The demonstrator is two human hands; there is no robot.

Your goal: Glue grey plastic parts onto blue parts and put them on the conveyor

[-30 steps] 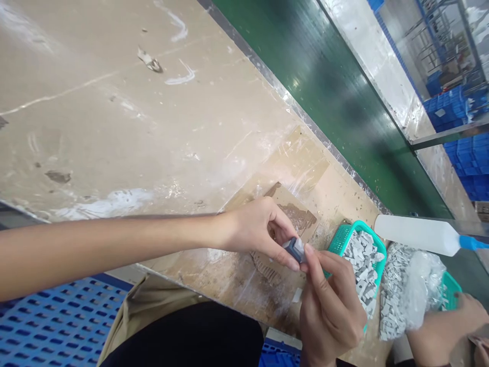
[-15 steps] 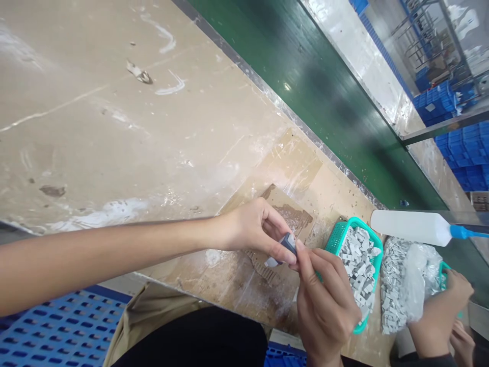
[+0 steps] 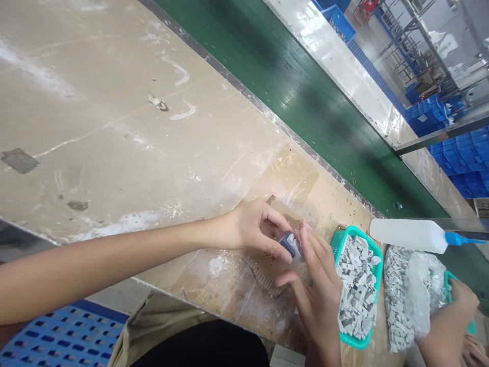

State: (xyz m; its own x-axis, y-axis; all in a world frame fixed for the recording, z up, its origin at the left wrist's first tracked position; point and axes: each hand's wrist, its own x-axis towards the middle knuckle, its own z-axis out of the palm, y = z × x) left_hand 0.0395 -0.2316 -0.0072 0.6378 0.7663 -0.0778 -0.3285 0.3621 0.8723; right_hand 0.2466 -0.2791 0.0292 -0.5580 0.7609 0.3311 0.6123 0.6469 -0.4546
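My left hand [image 3: 262, 229] pinches a small dark blue and grey plastic part [image 3: 291, 244] between thumb and fingers, above the worktable. Close on its right, my right hand [image 3: 319, 278] has its thumb spread well away from its straightened fingers. Those fingers are beside the part's right side; whether they touch it I cannot tell. Under the hands lies a worn piece of brown cardboard [image 3: 263, 278], partly hidden by them. Just right of my right hand stands a teal plastic basket [image 3: 381, 260] holding many small grey-white pieces [image 3: 357, 290].
A white bottle with a blue nozzle [image 3: 408, 234] lies behind a clear bag of small pieces [image 3: 399, 300]. Another person's hand [image 3: 462, 300] is at the far right by a second teal basket. A green conveyor belt [image 3: 305, 97] runs along the table's far side.
My right hand's fingers have opened from their pinch at the part, the thumb swinging away. My left hand still holds the part. The whole view has shifted slightly.
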